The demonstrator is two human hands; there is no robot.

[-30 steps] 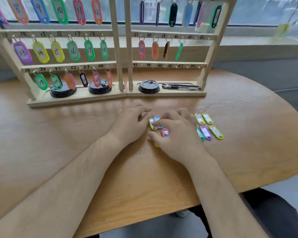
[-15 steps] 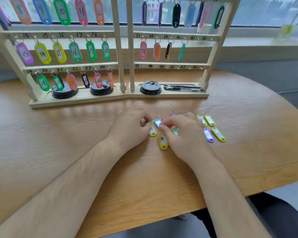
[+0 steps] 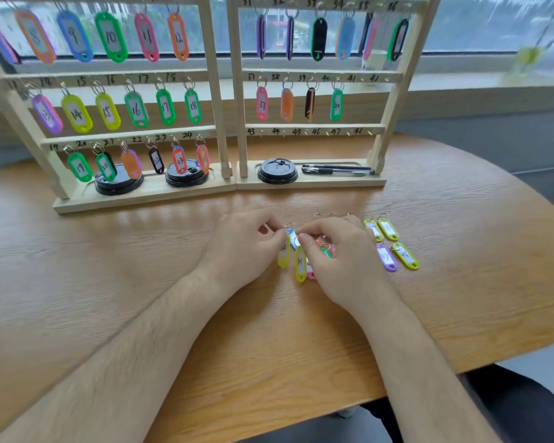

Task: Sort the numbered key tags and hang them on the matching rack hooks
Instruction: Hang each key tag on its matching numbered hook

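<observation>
- Now the left hand (image 3: 247,241) pinches the ring end of a yellow tag (image 3: 283,255), having closed on it since half a second ago.
- As before, the right hand (image 3: 343,263) pinches a second yellow tag (image 3: 300,266).
- Both tags lie on the desk (image 3: 141,266), near the rack (image 3: 219,91).

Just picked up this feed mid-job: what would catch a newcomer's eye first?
The wooden rack at the back of the table, hung with rows of bright numbered tags. Mid-table, the left hand and right hand pinch at a cluster of loose tags. The rack's lower-right hooks, 43 to 48, are bare.
</observation>
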